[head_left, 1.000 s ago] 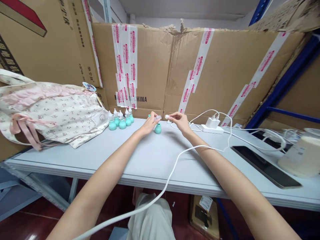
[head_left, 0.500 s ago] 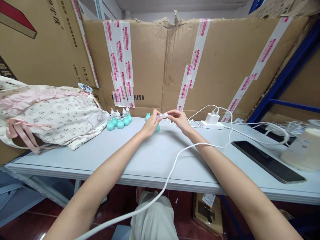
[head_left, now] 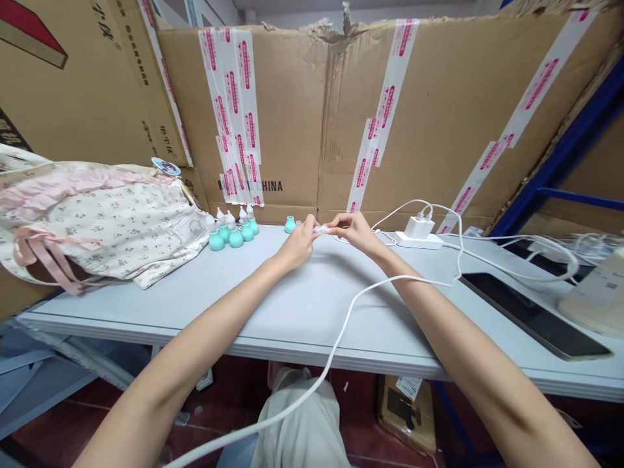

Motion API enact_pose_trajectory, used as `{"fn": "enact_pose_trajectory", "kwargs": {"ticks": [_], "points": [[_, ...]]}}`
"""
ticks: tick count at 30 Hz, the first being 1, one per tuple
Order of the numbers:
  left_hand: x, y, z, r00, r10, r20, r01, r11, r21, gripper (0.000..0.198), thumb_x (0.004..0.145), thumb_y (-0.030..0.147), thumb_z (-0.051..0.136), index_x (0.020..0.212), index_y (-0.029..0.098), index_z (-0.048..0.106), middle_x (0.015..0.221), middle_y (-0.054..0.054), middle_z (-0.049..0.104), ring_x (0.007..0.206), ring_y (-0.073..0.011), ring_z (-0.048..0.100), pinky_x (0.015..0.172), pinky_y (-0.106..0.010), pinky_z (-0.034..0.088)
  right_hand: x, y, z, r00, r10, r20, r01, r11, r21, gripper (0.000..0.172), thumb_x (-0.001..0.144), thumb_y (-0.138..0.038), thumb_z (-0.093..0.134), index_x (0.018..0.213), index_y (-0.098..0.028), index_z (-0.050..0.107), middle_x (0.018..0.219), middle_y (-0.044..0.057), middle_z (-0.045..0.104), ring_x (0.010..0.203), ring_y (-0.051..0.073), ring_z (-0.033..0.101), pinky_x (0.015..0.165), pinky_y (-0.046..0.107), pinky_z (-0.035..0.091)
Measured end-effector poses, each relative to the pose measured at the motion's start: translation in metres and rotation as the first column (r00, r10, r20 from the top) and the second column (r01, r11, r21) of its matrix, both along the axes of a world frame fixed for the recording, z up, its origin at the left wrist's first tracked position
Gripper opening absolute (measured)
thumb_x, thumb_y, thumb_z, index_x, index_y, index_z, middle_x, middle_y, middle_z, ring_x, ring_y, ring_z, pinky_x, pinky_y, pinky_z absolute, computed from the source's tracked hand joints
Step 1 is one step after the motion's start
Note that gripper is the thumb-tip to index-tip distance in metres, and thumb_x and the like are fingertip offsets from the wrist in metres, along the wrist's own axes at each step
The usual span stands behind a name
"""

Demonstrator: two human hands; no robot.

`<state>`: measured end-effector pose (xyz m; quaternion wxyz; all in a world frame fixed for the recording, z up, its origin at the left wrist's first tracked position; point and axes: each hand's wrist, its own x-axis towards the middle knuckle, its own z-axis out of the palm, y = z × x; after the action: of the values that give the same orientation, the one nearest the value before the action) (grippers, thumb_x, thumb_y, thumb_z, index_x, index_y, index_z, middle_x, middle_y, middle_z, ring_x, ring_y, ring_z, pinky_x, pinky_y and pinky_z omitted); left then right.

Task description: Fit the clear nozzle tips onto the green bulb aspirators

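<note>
My left hand (head_left: 299,242) and my right hand (head_left: 351,230) meet over the far middle of the pale table (head_left: 273,305). Between their pinched fingertips is a small clear plastic tip (head_left: 320,229), held at both ends. A lone teal bulb (head_left: 290,225) stands just behind my left hand. Several teal bulbs with clear pointed tips (head_left: 233,229) stand in a cluster further left, near the cardboard wall.
A floral fabric bag with pink ribbons (head_left: 92,221) lies at the table's left. A white charger block (head_left: 418,231) with white cables (head_left: 390,283) sits at the back right; one cable runs to my lap. A dark tablet (head_left: 533,314) and a cream device (head_left: 595,292) lie right. Taped cardboard (head_left: 429,110) walls the back.
My hands came together: a second ago each pinched a separate small piece, now both hold one joined clear tip. The teal bulb below my left hand is hidden now. The view shifted slightly.
</note>
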<state>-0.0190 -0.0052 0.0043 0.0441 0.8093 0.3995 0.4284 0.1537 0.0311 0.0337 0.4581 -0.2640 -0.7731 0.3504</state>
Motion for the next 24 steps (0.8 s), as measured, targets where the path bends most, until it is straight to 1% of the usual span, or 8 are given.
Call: {"fn": "enact_pose_trajectory", "kwargs": {"ticks": [2, 5, 8, 12, 16, 20, 22, 24], "points": [[0.0, 0.0, -0.002, 1.0, -0.001, -0.026, 0.001, 1.0, 0.006, 0.005, 0.085, 0.016, 0.036, 0.089, 0.018, 0.034, 0.095, -0.011, 0.056, 0.083, -0.019, 0.053, 0.073, -0.03, 0.039, 0.001, 0.0, 0.001, 0.999, 0.019, 0.032, -0.019, 1.0, 0.011, 0.038, 0.055, -0.047, 0.078, 0.059, -0.013, 0.061, 0.068, 0.007, 0.065, 0.053, 0.011, 0.045, 0.047, 0.024, 0.035], [0.001, 0.001, -0.003, 1.0, 0.016, -0.026, -0.015, 0.999, 0.031, 0.005, 0.086, 0.017, 0.035, 0.091, 0.018, 0.034, 0.096, -0.01, 0.056, 0.083, -0.0187, 0.054, 0.072, -0.03, 0.04, 0.002, -0.002, 0.002, 0.999, 0.019, 0.027, -0.019, 1.0, 0.007, 0.04, 0.057, -0.048, 0.078, 0.063, -0.012, 0.061, 0.073, 0.008, 0.065, 0.055, 0.011, 0.047, 0.048, 0.024, 0.037], [0.003, 0.004, -0.001, 0.999, 0.045, 0.029, -0.046, 0.998, 0.049, 0.007, 0.089, 0.023, 0.036, 0.093, 0.017, 0.035, 0.093, -0.009, 0.057, 0.083, -0.0186, 0.055, 0.073, -0.03, 0.041, -0.002, -0.006, 0.002, 1.0, 0.024, -0.02, -0.025, 0.999, -0.026, 0.043, 0.06, -0.05, 0.076, 0.073, -0.013, 0.06, 0.078, 0.007, 0.063, 0.059, 0.011, 0.05, 0.045, 0.021, 0.037], [0.005, 0.004, 0.002, 0.984, 0.094, 0.148, -0.104, 0.993, 0.062, 0.02, 0.091, 0.034, 0.038, 0.103, 0.017, 0.037, 0.101, -0.01, 0.058, 0.09, -0.0196, 0.057, 0.079, -0.033, 0.042, -0.011, -0.008, -0.002, 0.981, 0.061, -0.183, -0.081, 0.991, -0.104, 0.049, 0.061, -0.052, 0.075, 0.09, -0.017, 0.055, 0.08, 0.002, 0.059, 0.067, 0.013, 0.054, 0.044, 0.019, 0.038], [0.003, 0.002, -0.002, 0.994, 0.087, 0.062, -0.09, 0.995, 0.04, 0.039, 0.088, 0.037, 0.046, 0.118, 0.017, 0.032, 0.112, -0.013, 0.056, 0.106, -0.0223, 0.055, 0.086, -0.035, 0.041, -0.011, -0.004, -0.015, 0.976, 0.075, -0.204, -0.126, 0.96, -0.25, 0.05, 0.06, -0.05, 0.077, 0.092, -0.018, 0.056, 0.076, 0.0, 0.055, 0.065, 0.011, 0.051, 0.046, 0.018, 0.035], [-0.001, 0.003, -0.004, 0.999, 0.052, 0.005, -0.052, 0.998, 0.021, 0.058, 0.085, 0.039, 0.053, 0.13, 0.018, 0.024, 0.109, -0.011, 0.056, 0.107, -0.0211, 0.053, 0.09, -0.036, 0.04, -0.007, 0.003, -0.024, 0.977, 0.083, -0.198, -0.153, 0.916, -0.371, 0.051, 0.059, -0.047, 0.077, 0.095, -0.016, 0.06, 0.076, 0.001, 0.055, 0.062, 0.009, 0.046, 0.048, 0.018, 0.031], [-0.005, 0.007, -0.004, 0.995, 0.103, 0.003, -0.103, 0.994, 0.041, 0.068, 0.08, 0.041, 0.059, 0.133, 0.018, 0.023, 0.112, -0.011, 0.055, 0.108, -0.0222, 0.051, 0.093, -0.038, 0.038, -0.006, 0.004, -0.024, 0.974, 0.067, -0.217, -0.146, 0.916, -0.374, 0.05, 0.059, -0.048, 0.077, 0.094, -0.016, 0.061, 0.076, 0.001, 0.055, 0.062, 0.009, 0.046, 0.048, 0.018, 0.03], [-0.011, 0.013, -0.006, 0.974, 0.226, -0.007, -0.226, 0.974, 0.027, 0.072, 0.074, 0.044, 0.065, 0.131, 0.016, 0.031, 0.117, -0.013, 0.051, 0.112, -0.026, 0.046, 0.095, -0.041, 0.036, -0.006, 0.005, -0.023, 0.973, 0.037, -0.228, -0.12, 0.925, -0.361, 0.048, 0.061, -0.049, 0.075, 0.093, -0.016, 0.061, 0.076, 0.001, 0.055, 0.063, 0.009, 0.046, 0.048, 0.018, 0.031]]}}
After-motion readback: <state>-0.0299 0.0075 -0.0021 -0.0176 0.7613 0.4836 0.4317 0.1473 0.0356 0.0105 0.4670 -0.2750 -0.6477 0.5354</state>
